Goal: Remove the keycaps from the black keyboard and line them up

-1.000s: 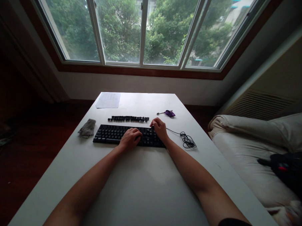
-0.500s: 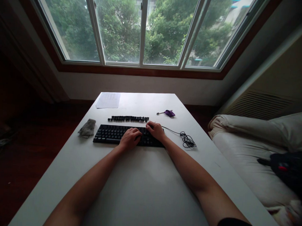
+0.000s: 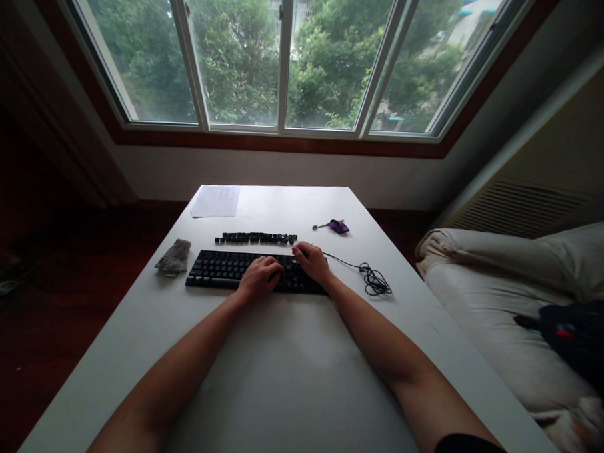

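A black keyboard point(image 3: 219, 268) lies flat across the white table. My left hand point(image 3: 260, 275) is closed on its middle, with bent fingers against the keys. Over the keyboard's right part, my right hand point(image 3: 311, 261) is closed in a pinch near the back edge. Whatever sits between those fingertips is too small to make out. Just behind the keyboard, loose black keycaps point(image 3: 256, 238) form uneven rows. Both hands cover part of the keys beneath them.
A grey cloth point(image 3: 174, 258) lies left of the keyboard. To the right is a coiled black cable point(image 3: 376, 281). Farther back are a purple item with a thin brush-like stick point(image 3: 339, 226) and a sheet of paper point(image 3: 215, 201). A pale sofa point(image 3: 479, 288) stands beside the table point(image 3: 275, 385).
The camera view has shifted very slightly. Both hands keep their places on the keyboard, and the right fingers have moved only a little.
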Available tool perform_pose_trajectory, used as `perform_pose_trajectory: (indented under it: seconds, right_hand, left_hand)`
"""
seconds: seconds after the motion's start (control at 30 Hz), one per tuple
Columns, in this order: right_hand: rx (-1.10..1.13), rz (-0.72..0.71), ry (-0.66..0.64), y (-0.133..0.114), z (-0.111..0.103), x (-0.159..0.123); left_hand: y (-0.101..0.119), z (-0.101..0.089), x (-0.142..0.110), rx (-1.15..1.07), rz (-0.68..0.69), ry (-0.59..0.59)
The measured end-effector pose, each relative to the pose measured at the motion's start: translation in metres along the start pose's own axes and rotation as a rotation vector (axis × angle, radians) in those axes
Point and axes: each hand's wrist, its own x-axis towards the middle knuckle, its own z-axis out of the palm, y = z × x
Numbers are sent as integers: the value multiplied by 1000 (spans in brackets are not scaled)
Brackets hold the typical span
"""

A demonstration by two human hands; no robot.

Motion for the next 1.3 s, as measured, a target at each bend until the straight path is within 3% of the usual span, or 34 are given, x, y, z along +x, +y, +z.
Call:
perform_pose_trajectory:
  seconds: [0.17, 0.47, 0.77, 1.3]
  right_hand:
    - [106, 121, -32, -3, 6, -2]
    - [339, 139, -103, -4, 15, -3]
    - [359, 152, -119, -2, 17, -5]
    - [353, 126, -215, -1, 18, -4]
  left_hand:
    - [1, -1, 0, -1, -16, 2]
    - [2, 0, 0, -22, -76, 44]
    - [3, -1, 0, -75, -134, 76]
    - [2, 2, 0, -24, -105, 61]
